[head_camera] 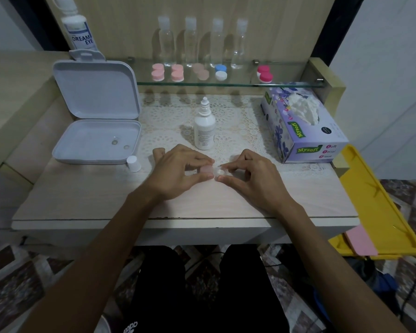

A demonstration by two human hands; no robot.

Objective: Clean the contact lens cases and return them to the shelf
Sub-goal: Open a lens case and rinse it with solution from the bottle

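A small contact lens case [211, 172] lies on the table between my hands; its left half has a pale pink cap, its right half looks clear. My left hand [178, 170] pinches the pink-capped half between thumb and fingers. The clear half is pinched by my right hand [247, 175]. Several more lens cases stand on the glass shelf [226, 84]: two pink ones [157, 72] [177, 72], a beige one [200, 71], a blue and white one [221, 72] and a magenta one [264, 73].
An uncapped white solution bottle [204, 127] stands just beyond my hands, its white cap [133, 163] lying to the left. An open grey box [96, 140] holds lenses at the left. A tissue box [303, 126] sits at the right. Several clear bottles [190, 42] line the shelf's back.
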